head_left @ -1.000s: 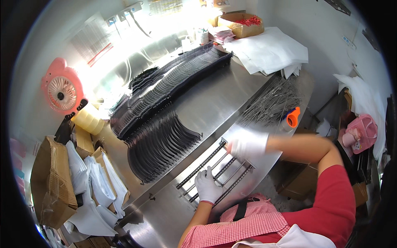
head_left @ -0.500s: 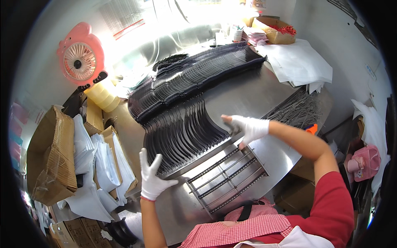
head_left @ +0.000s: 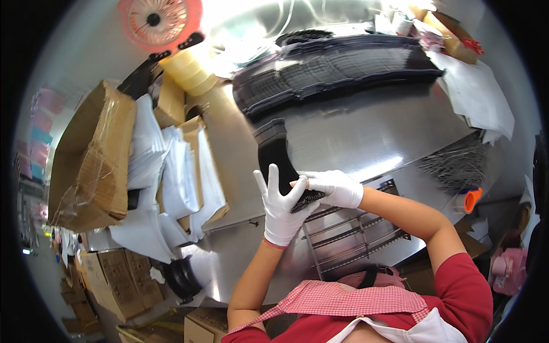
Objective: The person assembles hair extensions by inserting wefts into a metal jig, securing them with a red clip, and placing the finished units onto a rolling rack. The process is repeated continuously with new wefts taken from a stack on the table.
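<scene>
In hand: my left hand (head_left: pixel 281 210) and right hand (head_left: pixel 334 187) both gripping one stack of black strips (head_left: pixel 281 163); long rows of strips (head_left: pixel 337 71) left on the steel table (head_left: pixel 377 134).

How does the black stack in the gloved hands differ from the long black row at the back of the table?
The stack in the hands is short and compact, lifted off the metal table and standing nearly on end; the long row stretches across the far side and lies on the surface. The left hand and right hand clasp the stack's lower end; nothing touches the row. Both look like many thin, dark, flat pieces packed together.
</scene>
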Available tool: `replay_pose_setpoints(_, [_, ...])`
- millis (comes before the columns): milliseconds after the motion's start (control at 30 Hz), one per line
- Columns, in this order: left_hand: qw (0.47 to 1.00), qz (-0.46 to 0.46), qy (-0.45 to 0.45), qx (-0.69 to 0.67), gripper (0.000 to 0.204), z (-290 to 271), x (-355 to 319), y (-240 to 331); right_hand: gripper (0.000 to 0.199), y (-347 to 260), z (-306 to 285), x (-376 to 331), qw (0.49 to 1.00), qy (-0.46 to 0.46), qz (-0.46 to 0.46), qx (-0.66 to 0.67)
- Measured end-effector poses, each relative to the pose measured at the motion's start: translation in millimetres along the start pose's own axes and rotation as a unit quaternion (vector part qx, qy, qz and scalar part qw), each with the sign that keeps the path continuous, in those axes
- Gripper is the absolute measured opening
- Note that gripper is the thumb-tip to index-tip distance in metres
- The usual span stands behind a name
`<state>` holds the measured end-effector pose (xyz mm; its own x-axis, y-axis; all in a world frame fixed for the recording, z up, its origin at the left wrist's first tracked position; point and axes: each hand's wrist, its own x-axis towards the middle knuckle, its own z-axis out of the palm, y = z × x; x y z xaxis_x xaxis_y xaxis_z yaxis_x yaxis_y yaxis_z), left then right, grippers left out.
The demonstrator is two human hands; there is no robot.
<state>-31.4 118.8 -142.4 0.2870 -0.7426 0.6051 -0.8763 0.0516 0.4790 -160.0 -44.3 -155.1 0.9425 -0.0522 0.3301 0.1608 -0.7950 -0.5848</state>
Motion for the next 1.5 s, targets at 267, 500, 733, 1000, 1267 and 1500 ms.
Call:
replay_pose_setpoints(267, [0.981, -0.181, 0.06, 0.037, 0.063, -37, 29, -69, 0.074, 6, 49, 119, 0.983, 0.116, 0.093, 0.105])
replay_pose_setpoints(500, [0.984, -0.169, 0.047, -0.015, 0.054, -32, 111, -183, 0.099, 19, 64, 155, 0.965, 0.135, 0.2, 0.105])
replay_pose_setpoints(733, [0.991, -0.123, 0.024, -0.044, 0.088, -23, 134, -210, 0.04, -17, -13, -48, 0.995, -0.03, 0.041, 0.08])
replay_pose_setpoints(1000, [0.984, -0.142, 0.073, -0.075, 0.133, -13, 128, -177, 0.096, -50, -30, -174, 0.924, -0.281, 0.161, -0.205])
replay_pose_setpoints(1267, [0.984, -0.051, 0.136, 0.1, 0.066, 7, 136, -184, 0.039, -78, 10, -197, 0.968, -0.082, 0.156, -0.177])
replay_pose_setpoints(1500, [0.988, -0.103, 0.057, -0.104, 0.035, 3, 148, -201, 0.038, -186, -2, -287, 0.912, 0.135, 0.327, -0.206])
